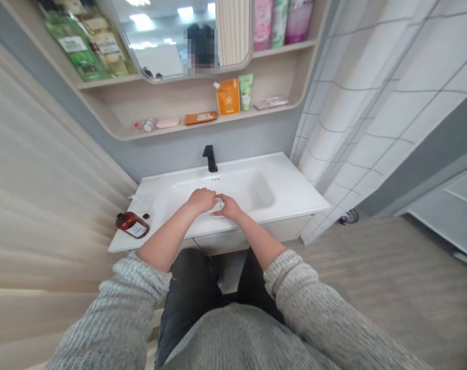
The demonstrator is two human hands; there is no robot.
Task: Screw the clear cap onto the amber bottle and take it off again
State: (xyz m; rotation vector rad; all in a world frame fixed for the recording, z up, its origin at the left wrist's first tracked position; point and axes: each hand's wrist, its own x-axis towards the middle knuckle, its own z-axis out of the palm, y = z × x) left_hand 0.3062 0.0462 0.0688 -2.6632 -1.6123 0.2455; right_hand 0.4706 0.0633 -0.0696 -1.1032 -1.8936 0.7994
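Both my hands meet over the front of the white sink basin [263,190]. My right hand [229,206] curls its fingers round a small whitish, partly see-through object [218,205] with faint dark marks; its kind is too small to tell. My left hand [202,199] is closed against the left side of the same object, its fingertips mostly hidden behind the back of the hand. Behind the hands, the black faucet [209,158] stands at the back rim of the basin.
A brown bottle [132,225] lies at the counter's left end, beside a small black cap [146,216]. Above hangs a mirror cabinet [164,31] with shelves, holding an orange pouch [228,97], a green tube [246,92] and several bottles. A white tiled-pattern curtain [333,113] hangs at right.
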